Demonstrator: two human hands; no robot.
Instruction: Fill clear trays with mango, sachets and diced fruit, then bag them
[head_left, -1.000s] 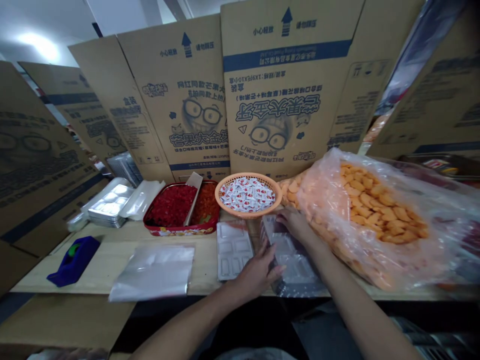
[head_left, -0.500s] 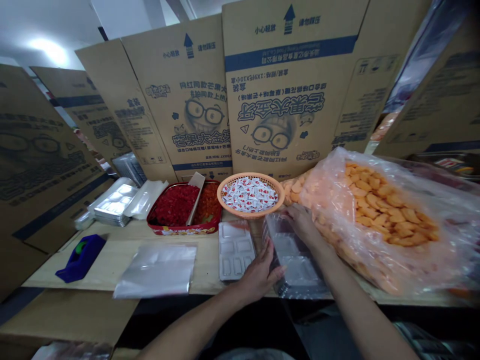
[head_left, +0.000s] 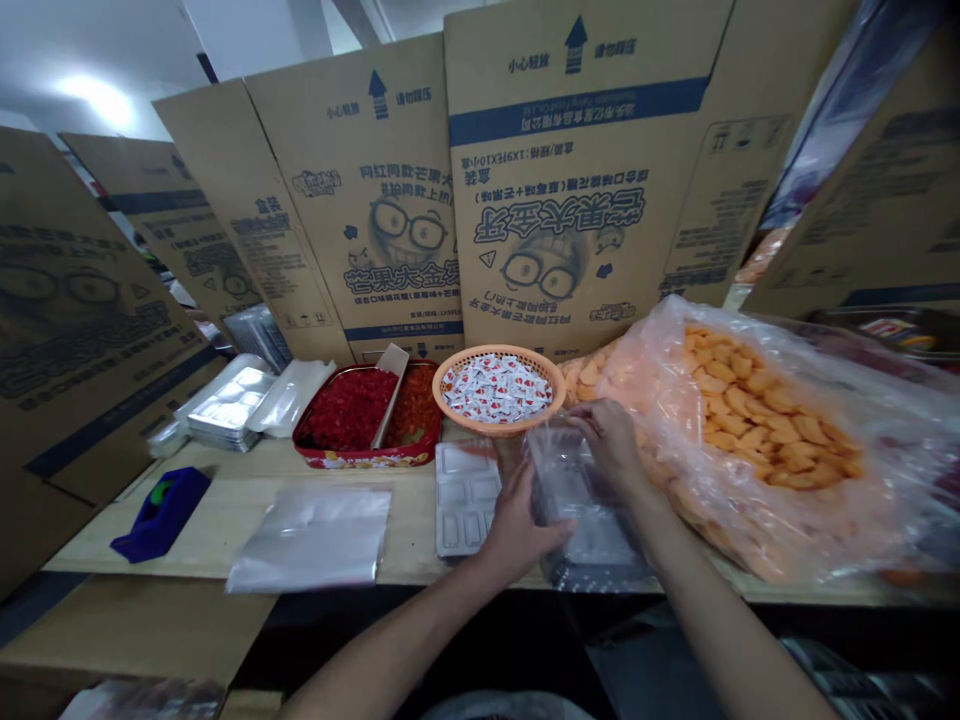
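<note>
A stack of clear plastic trays (head_left: 600, 540) stands at the table's front edge. My left hand (head_left: 521, 525) grips its left side, with the thumb over the top and the fingers along the wall. At the far end, my right hand (head_left: 611, 440) pinches the rim of the top tray, its fingertips bent together. One compartmented plastic tray (head_left: 461, 500) lies flat just left of my left hand, which covers part of its right edge. Behind the hands, an orange basket (head_left: 499, 428) holds small white-and-red sachets (head_left: 495, 388).
On the right bulges a clear bag (head_left: 667, 400) of orange candies (head_left: 765, 410). To the left are a red tub (head_left: 367, 458) of red pieces with a divider, plastic bags (head_left: 311, 535), a blue tape dispenser (head_left: 161, 510) and stacked trays (head_left: 229, 410). Cardboard boxes (head_left: 562, 200) wall the back.
My right hand has risen slightly at the far end, lifting the top tray's rim a little. My left hand has slid slightly up along the stack's left side.
</note>
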